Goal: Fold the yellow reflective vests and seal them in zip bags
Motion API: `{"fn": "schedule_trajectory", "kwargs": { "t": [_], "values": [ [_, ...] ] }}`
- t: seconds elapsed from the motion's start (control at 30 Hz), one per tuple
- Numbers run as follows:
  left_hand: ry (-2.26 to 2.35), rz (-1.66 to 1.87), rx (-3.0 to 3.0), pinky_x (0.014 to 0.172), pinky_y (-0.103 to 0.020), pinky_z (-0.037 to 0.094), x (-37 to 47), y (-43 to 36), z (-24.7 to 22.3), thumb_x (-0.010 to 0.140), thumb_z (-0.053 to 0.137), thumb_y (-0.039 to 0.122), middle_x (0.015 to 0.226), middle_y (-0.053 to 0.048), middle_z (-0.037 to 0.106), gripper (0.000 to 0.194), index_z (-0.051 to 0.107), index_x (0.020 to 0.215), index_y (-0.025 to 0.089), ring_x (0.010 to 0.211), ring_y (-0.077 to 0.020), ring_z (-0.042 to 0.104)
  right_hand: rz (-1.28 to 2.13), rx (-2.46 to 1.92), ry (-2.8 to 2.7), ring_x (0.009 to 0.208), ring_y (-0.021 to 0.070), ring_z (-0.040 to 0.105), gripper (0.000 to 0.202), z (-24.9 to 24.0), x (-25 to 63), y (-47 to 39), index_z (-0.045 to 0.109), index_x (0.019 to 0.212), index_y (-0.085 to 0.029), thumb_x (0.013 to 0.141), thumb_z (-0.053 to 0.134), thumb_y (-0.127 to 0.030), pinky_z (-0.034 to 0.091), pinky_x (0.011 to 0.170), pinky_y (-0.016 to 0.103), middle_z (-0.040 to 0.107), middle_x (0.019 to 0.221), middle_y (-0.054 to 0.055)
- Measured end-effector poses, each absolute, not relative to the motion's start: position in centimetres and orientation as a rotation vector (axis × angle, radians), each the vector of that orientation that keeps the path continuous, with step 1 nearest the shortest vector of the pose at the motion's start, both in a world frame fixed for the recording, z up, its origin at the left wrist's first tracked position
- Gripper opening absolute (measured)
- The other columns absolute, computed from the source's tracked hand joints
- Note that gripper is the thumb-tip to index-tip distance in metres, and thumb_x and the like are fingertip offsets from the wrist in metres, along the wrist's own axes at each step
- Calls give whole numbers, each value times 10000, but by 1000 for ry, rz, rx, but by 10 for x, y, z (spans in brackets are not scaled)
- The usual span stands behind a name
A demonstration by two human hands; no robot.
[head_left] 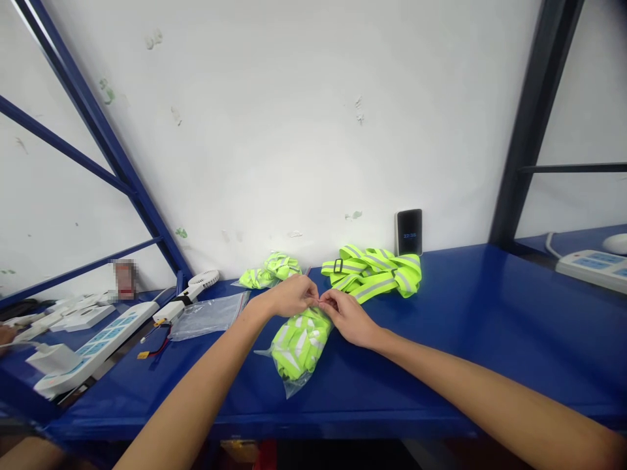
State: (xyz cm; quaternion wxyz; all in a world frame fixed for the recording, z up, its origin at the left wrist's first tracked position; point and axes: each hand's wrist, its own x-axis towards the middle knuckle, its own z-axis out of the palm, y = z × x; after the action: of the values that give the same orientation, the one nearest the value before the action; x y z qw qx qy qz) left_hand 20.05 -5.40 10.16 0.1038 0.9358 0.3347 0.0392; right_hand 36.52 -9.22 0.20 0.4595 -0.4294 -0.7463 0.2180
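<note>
A clear plastic bag packed with neon yellow reflective straps rests on the blue table, near its front edge. Both hands pinch its top edge, with their fingertips close together. My left hand grips the edge from the left, and my right hand grips it from the right. Behind my left hand lie more bagged neon straps. Loose neon straps with grey stripes and a black buckle are heaped behind my right hand. An empty-looking clear bag lies flat to the left.
A device with a dark screen leans on the wall behind the blue table. At the left are a power strip, a small white fan and a battery with wires. Another power strip lies far right, beyond a dark post.
</note>
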Motion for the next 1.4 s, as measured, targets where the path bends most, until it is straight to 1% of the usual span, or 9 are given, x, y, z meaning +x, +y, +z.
{"fn": "schedule_trajectory", "kwargs": {
  "t": [0.27,0.67,0.83,0.93,1.07,1.13,1.2,1.27,1.4],
  "values": [
    [1018,-55,2742,531,-238,310,202,-47,109,714,545,217,584,6,582,166,700,746,164,560,-126,473,570,-1023,-1834,701,156,551,106,6,363,-94,589,869,-184,904,516,-253,391,642,261,621,782,19],
    [919,43,2803,557,-241,332,195,-55,113,754,529,223,628,-6,606,150,666,759,163,590,-134,502,549,-1017,-1889,659,145,511,146,15,367,-99,572,855,-180,918,483,-278,365,611,257,591,748,8],
    [899,54,2846,611,-241,369,194,-60,119,767,525,230,724,-18,650,147,656,790,169,654,-144,549,520,-984,-1970,590,119,440,167,22,377,-103,592,807,-175,907,482,-250,314,558,240,527,658,-19],
    [875,-31,2946,598,-250,348,202,-64,119,766,547,238,695,-14,641,128,660,783,181,635,-148,531,454,-953,-1993,575,108,399,164,24,378,-103,572,788,-170,908,477,-231,294,556,240,488,641,-30],
    [806,-25,2970,574,-243,322,206,-67,123,753,539,145,651,-4,627,124,657,735,179,590,-126,501,453,-926,-2063,546,99,342,179,28,381,-103,560,816,-177,932,451,-259,270,543,240,416,605,-52],
    [808,20,2873,560,-230,324,201,-68,126,779,564,187,630,6,616,111,674,768,176,569,-112,493,496,-923,-2077,538,98,324,179,31,383,-105,569,828,-183,933,456,-275,258,528,238,385,592,-58],
    [851,69,2725,534,-218,323,190,-69,128,800,610,316,604,15,597,167,688,802,167,546,-101,481,576,-913,-2082,530,96,333,184,32,384,-108,578,835,-188,931,472,-304,257,512,233,363,585,-61],
    [918,169,2614,507,-212,307,176,-69,126,781,645,443,553,25,551,301,677,744,146,520,-90,444,716,-898,-2081,502,90,380,202,33,384,-112,568,866,-193,939,465,-350,286,493,224,365,588,-65],
    [973,443,2519,484,-209,277,154,-71,101,772,653,492,489,43,461,394,626,624,128,490,-71,371,1148,-853,-2078,538,124,577,284,32,376,-116,488,901,-198,940,445,-476,426,498,229,494,648,-45]
  ]
}}
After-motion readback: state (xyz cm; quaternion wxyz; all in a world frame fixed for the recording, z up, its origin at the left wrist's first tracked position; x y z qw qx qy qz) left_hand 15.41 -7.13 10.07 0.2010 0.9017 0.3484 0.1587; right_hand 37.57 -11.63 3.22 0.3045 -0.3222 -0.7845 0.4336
